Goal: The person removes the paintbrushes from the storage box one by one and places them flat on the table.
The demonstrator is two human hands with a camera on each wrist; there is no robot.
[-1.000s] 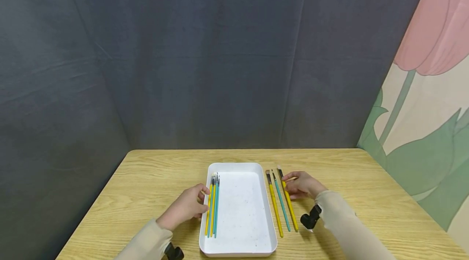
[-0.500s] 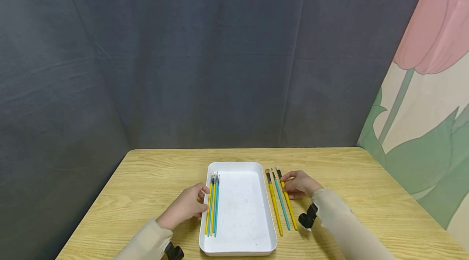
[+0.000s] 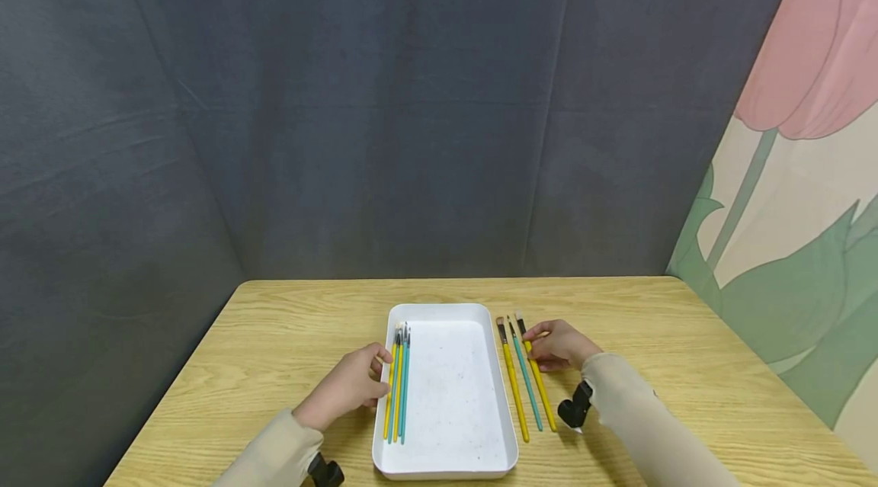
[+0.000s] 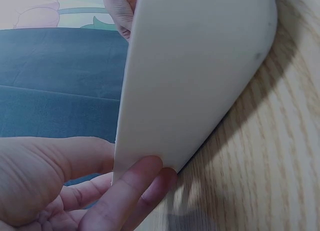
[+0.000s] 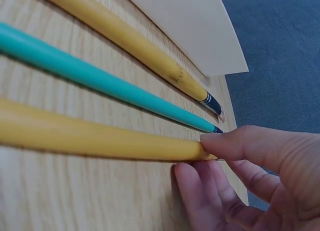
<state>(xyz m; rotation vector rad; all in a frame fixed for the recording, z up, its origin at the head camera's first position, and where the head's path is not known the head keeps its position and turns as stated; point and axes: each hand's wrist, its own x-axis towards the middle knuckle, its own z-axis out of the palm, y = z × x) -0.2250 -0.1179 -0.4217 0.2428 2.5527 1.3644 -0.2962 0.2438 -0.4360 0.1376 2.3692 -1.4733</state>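
A white rectangular tray [image 3: 453, 403] lies on the table, with several yellow and teal paintbrushes [image 3: 399, 395] side by side along its left side. My left hand [image 3: 350, 380] grips the tray's left wall, some fingertips against the outer face [image 4: 190, 66] in the left wrist view. Right of the tray, three paintbrushes lie on the wood. My right hand [image 3: 561, 346] pinches the rightmost yellow paintbrush [image 3: 541, 388] near its dark ferrule, and its handle [image 5: 100, 136] runs along the table in the right wrist view. Between it and another yellow paintbrush [image 3: 514, 392] lies a teal paintbrush [image 3: 527, 384].
The wooden table [image 3: 295, 319] extends on both sides of the tray and behind it. A dark cloth backdrop [image 3: 384, 129] stands at the back and left. Tulip-patterned fabric [image 3: 789, 243] hangs at the right.
My right hand and the rightmost yellow paintbrush have shifted slightly left, nearer the teal paintbrush. The left hand keeps its hold on the tray.
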